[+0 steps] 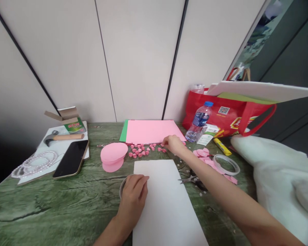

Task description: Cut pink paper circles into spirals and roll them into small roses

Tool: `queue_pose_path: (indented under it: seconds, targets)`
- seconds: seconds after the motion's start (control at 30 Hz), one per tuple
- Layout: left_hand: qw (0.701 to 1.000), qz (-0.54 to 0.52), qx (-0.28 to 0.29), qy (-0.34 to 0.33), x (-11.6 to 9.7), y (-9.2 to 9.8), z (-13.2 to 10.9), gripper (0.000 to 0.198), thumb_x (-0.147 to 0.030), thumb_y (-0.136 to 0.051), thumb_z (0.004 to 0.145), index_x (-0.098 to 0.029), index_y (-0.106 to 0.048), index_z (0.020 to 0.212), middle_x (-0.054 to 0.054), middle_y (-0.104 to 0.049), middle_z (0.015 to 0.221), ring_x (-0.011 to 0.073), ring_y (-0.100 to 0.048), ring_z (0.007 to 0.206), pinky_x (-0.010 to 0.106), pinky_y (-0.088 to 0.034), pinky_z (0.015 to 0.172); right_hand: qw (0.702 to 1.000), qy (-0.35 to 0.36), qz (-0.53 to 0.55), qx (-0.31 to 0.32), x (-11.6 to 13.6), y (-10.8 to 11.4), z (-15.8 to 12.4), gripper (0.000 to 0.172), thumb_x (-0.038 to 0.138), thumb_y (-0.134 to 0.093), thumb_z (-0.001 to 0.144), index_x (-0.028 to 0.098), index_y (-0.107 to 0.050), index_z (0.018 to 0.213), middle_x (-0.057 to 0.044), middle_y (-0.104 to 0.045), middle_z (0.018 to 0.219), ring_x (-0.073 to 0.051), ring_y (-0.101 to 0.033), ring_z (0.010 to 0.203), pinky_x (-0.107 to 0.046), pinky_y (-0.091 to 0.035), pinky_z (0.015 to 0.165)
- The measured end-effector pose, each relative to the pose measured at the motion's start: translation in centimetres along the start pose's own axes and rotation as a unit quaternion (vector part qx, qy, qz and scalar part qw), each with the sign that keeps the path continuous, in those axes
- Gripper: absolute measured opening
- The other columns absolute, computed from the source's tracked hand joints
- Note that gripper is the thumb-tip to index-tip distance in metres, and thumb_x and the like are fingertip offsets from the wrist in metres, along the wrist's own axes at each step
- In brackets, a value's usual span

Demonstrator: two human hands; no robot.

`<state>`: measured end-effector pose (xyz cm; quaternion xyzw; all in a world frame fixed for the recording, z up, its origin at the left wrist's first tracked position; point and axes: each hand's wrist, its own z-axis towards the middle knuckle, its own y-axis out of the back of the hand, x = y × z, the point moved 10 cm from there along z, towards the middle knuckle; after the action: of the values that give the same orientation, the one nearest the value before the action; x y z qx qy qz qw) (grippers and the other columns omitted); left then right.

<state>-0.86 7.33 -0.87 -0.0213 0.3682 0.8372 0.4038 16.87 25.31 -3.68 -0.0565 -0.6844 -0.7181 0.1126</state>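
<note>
My left hand [133, 193] rests at the left edge of a white board [166, 201], its fingers bent and pressed together. What they hold, if anything, is hidden. A roll of tape [121, 187] shows partly behind that hand. My right hand [173, 144] reaches forward to the row of small pink paper rosettes [138, 151], fingers curled in a pinch at its right part. Its fingertips hide whatever is between them. Just behind lies a stack of pink paper sheets [154, 131] over a green sheet [123, 131].
Pink paper circles [114, 152], a phone [72, 159], a hammer [66, 137] and a bead string [38, 162] are left. Scissors [191, 179], a tape ring [236, 167], a glue stick [222, 147], a bottle [199, 121] and a red bag [215, 112] are right.
</note>
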Motion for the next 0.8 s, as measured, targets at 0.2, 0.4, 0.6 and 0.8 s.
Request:
queue_pose_path:
  seconds: [0.2, 0.4, 0.6, 0.8]
  targets:
    - [1.000, 0.001, -0.004, -0.005, -0.2, 0.2, 0.2, 0.020, -0.008, -0.046, 0.079, -0.018, -0.060, 0.091, 0.004, -0.064, 0.080, 0.0153, -0.059, 0.073, 0.032, -0.046, 0.073, 0.999, 0.004, -0.035, 0.015, 0.0, 0.0, -0.4, 0.016, 0.020, -0.065, 0.066, 0.023, -0.070, 0.080, -0.004, -0.069, 0.080, -0.017, -0.062, 0.076, -0.022, -0.040, 0.063]
    - [1.000, 0.002, -0.004, -0.006, 0.1, 0.0, -0.1, 0.020, -0.006, -0.047, 0.079, -0.015, -0.060, 0.091, 0.005, -0.064, 0.080, 0.0154, -0.059, 0.073, 0.032, -0.046, 0.074, 0.998, 0.029, -0.050, 0.032, 0.5, -1.3, -1.0, 0.016, 0.021, -0.064, 0.065, 0.025, -0.068, 0.080, -0.002, -0.069, 0.080, -0.018, -0.062, 0.078, -0.022, -0.038, 0.059]
    - [1.000, -0.005, -0.004, -0.008, 0.0, 0.1, 0.0, 0.021, -0.006, -0.048, 0.078, -0.016, -0.059, 0.092, 0.005, -0.063, 0.080, 0.0156, -0.058, 0.073, 0.031, -0.047, 0.072, 0.997, 0.044, -0.054, 0.025, 0.8, -1.1, -1.3, 0.014, 0.023, -0.059, 0.070, 0.025, -0.066, 0.082, -0.001, -0.069, 0.082, -0.017, -0.061, 0.080, -0.022, -0.037, 0.061]
    - [1.000, -0.012, -0.011, -0.008, 0.0, 0.2, 0.1, 0.022, -0.007, -0.047, 0.079, -0.018, -0.060, 0.092, 0.005, -0.063, 0.079, 0.0153, -0.058, 0.072, 0.029, -0.048, 0.068, 0.997, 0.029, -0.075, 0.005, 0.2, -0.6, -1.3, 0.015, 0.029, -0.058, 0.074, 0.024, -0.065, 0.087, -0.004, -0.068, 0.084, -0.019, -0.061, 0.081, -0.024, -0.038, 0.062]
